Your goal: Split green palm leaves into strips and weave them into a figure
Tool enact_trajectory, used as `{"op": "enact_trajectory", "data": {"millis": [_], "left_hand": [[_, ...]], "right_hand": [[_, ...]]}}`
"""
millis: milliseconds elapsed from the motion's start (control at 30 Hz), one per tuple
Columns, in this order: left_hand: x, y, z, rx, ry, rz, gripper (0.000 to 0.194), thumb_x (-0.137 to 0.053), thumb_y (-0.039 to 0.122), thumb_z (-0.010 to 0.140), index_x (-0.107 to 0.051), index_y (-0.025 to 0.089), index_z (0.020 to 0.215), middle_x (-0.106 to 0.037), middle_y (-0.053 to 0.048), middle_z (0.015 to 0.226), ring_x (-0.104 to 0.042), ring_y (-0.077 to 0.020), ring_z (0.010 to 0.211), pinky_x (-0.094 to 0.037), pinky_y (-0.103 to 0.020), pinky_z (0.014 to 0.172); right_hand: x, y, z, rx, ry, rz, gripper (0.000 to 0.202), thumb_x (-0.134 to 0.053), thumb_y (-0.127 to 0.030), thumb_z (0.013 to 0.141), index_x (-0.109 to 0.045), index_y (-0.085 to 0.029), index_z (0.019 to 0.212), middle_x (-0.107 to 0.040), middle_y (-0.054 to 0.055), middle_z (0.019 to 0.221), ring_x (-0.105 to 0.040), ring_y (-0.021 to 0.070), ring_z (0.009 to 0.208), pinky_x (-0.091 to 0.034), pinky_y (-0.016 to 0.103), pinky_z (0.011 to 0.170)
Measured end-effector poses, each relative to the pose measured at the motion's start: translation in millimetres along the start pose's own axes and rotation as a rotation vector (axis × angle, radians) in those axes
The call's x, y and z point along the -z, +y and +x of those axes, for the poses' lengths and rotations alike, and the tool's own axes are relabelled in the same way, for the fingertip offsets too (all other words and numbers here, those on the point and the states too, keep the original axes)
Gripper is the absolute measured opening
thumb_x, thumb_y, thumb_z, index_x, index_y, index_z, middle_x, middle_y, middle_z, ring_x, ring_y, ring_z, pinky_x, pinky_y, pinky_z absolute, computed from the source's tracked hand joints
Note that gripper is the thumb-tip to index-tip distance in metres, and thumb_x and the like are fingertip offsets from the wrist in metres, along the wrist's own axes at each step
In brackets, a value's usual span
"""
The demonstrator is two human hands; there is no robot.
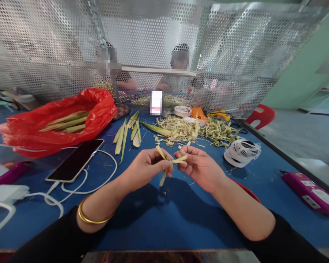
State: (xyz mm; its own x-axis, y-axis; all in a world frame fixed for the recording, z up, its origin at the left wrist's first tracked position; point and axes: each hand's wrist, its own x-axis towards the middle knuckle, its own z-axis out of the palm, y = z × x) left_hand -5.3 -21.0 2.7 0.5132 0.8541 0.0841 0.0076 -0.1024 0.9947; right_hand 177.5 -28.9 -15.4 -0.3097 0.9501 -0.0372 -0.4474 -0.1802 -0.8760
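Observation:
Between my two hands, above the blue table, is a small knotted piece of pale green leaf strips (pixel 178 160), with ends sticking out several ways. My left hand (pixel 150 166) pinches it near its middle, thumb on top. The fingers of my right hand (pixel 199 166) are closed on a strip end at the right. Beyond my hands lie loose long leaves (pixel 122 137), a heap of cut leaf strips (pixel 175 128) and a greener pile of strips (pixel 219 131). A roll of white cord (pixel 242 152) stands right of my right hand.
At left, a red plastic bag (pixel 98 104) holds more leaves. A phone (pixel 75 160) with a white cable (pixel 109 179) lies nearer. A purple device (pixel 309 191) sits at right, a tape roll (pixel 182 110) behind the heap. A perforated metal screen (pixel 145 33) stands across the back, people beyond.

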Motion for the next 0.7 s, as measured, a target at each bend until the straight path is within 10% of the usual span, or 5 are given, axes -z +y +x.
{"op": "enact_trajectory", "data": {"millis": [333,700], "left_hand": [[-11.9,-19,8,0.043,0.342,0.067,0.012,-0.061,0.026,0.075,-0.061,0.015,0.070,-0.062,0.002,0.061,-0.058,-0.0114,0.058,-0.048,-0.024,0.061],[-3.2,-15,-1,0.124,-0.176,0.255,0.012,-0.056,0.023,0.074,-0.063,0.016,0.067,-0.063,0.000,0.061,-0.058,-0.0122,0.057,-0.046,-0.023,0.056]], "right_hand": [[-19,19,-13,0.458,0.022,-0.710,0.014,-0.050,-0.022,0.088,-0.055,-0.020,0.075,-0.059,0.004,0.081,-0.057,0.0163,0.078,-0.048,0.032,0.076],[-8,-4,-14,0.605,-0.055,-1.200,0.017,-0.046,-0.014,0.087,-0.055,-0.019,0.073,-0.060,0.004,0.079,-0.054,0.0148,0.073,-0.042,0.028,0.068]]}}
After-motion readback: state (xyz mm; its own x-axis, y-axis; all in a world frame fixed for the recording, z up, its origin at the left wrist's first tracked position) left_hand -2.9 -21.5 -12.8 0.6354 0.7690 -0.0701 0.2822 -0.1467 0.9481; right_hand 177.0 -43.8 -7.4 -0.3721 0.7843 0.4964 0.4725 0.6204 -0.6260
